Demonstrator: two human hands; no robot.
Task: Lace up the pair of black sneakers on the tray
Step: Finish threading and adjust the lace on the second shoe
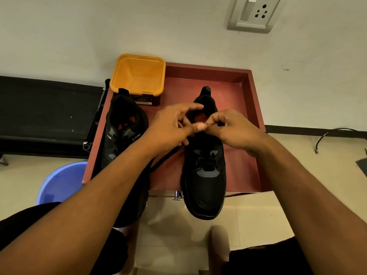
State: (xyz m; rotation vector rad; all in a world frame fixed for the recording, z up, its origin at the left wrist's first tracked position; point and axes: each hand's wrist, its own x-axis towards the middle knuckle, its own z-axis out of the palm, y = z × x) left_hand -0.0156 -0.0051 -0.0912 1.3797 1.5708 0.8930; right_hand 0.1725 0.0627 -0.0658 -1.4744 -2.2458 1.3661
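Toward the tray's (208,67) right edge, the limp, light lace (164,159) is pinched near its tip by left hand (170,128) and right hand (236,130).

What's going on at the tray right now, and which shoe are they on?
A person is working on the right-hand sneaker on the red tray. The left hand and right hand meet above its opening, fingertips pinching what looks like the end of a black lace, which trails from under the left hand toward the tray's front. The other sneaker stands to the left, in front of a yellow tub. How far the lacing has got is hard to tell.
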